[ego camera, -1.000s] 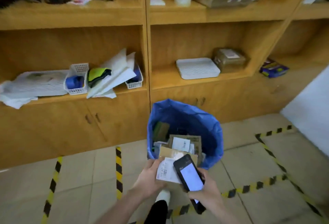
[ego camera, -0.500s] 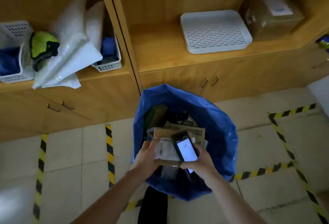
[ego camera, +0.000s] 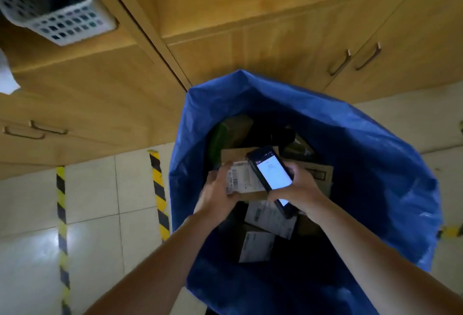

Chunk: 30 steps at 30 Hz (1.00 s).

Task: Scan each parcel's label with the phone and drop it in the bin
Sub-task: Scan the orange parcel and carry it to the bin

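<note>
Parcel [ego camera: 241, 182] in brown cardboard sits in the middle of the frame, and we hold it over the open mouth of the blue bin [ego camera: 363, 164]. Our left hand [ego camera: 216, 195] has its grip clenched on the parcel's left edge, thumb on top beside the white label [ego camera: 239, 180]. Our right hand [ego camera: 299, 189] keeps a clenched grip on the phone [ego camera: 271, 175], which lies tilted across the parcel's right part, its lit screen facing up and covering the label's right end. Below our hands, inside the bin, we see more parcels [ego camera: 255, 245] with white labels, lying at angles in shadow. Wooden cabinets [ego camera: 275, 26] with metal handles fill the top of the frame. A white basket [ego camera: 60, 24] stands on a shelf at the upper left. Yellow and black tape [ego camera: 157, 189] runs along the tiled floor [ego camera: 100, 214] at the lower left, just beside the bin.
</note>
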Each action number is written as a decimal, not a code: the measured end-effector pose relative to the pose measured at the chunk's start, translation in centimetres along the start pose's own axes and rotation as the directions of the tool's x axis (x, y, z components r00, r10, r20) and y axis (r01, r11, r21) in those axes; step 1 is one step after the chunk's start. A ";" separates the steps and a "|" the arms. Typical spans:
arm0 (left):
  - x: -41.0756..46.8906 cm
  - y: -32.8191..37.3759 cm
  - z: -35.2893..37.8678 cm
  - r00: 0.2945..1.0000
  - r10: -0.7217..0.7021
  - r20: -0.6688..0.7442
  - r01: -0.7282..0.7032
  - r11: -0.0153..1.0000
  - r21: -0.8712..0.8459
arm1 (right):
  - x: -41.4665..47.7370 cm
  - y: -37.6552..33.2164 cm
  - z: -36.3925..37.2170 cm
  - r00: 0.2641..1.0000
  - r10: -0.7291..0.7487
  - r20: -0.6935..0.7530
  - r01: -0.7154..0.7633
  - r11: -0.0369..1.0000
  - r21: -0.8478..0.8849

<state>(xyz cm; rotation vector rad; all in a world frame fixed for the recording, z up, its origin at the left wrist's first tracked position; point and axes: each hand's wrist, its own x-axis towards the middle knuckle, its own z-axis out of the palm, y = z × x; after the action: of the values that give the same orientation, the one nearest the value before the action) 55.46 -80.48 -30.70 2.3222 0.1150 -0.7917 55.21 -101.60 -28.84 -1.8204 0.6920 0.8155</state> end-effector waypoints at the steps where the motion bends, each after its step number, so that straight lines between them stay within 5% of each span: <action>1: 1.0 -0.4 0.4 1.000 -0.001 0.000 0.001 1.000 0.000 | 1.1 0.2 0.2 1.000 -0.001 -0.001 0.001 1.000 0.000; 15: 7.4 -1.4 1.7 0.999 -0.040 0.022 0.038 0.997 0.065 | 8.2 -0.6 1.3 1.000 0.025 -0.014 -0.024 0.999 0.022; 30: -1.8 3.2 -2.4 0.998 0.056 -0.018 -0.053 0.988 0.143 | -4.4 -0.6 -2.6 0.997 -0.008 -0.077 0.005 0.999 -0.038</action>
<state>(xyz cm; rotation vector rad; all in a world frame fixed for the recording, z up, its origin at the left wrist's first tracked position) 56.10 -81.23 -26.39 2.4581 0.0037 -0.7698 53.57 -103.40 -24.24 -1.8955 0.7245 0.7615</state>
